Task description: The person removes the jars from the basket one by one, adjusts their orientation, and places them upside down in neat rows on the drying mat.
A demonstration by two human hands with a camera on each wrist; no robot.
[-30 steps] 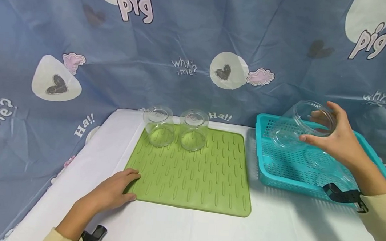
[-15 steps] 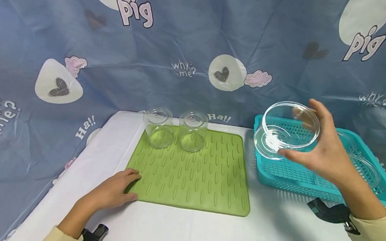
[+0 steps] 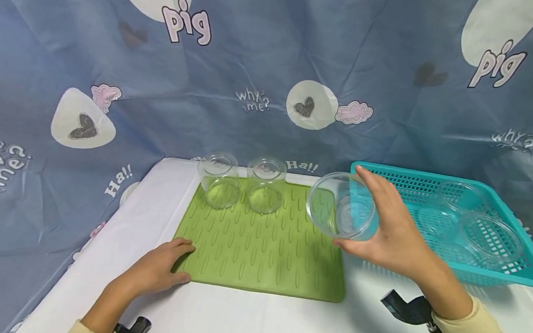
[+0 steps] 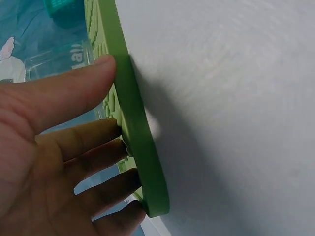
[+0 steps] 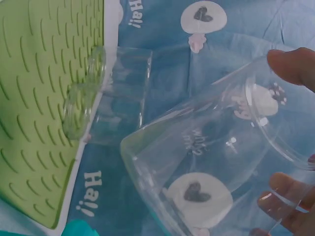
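Observation:
My right hand [image 3: 391,236] grips a clear plastic cup [image 3: 336,210] between thumb and fingers. It holds the cup tilted, its opening facing me, above the right part of a green ridged mat [image 3: 262,252]. In the right wrist view the thumb and fingertips sit at one end of the clear cup [image 5: 197,142]. My left hand [image 3: 157,266] rests at the mat's near left corner, fingers spread and touching its edge. Two clear cups, a left one [image 3: 219,181] and a right one [image 3: 266,185], stand upside down side by side on the mat's far left part.
A turquoise perforated basket [image 3: 420,173] stands right of the mat, with more clear plastic cups [image 3: 490,241] inside its right part. White cloth [image 3: 222,315] covers the table. A blue printed curtain [image 3: 206,108] hangs close behind the mat and basket.
My right hand has carried the cup leftward from above the basket to above the mat's right side, turning its opening more toward me. The left hand stays at the mat's corner.

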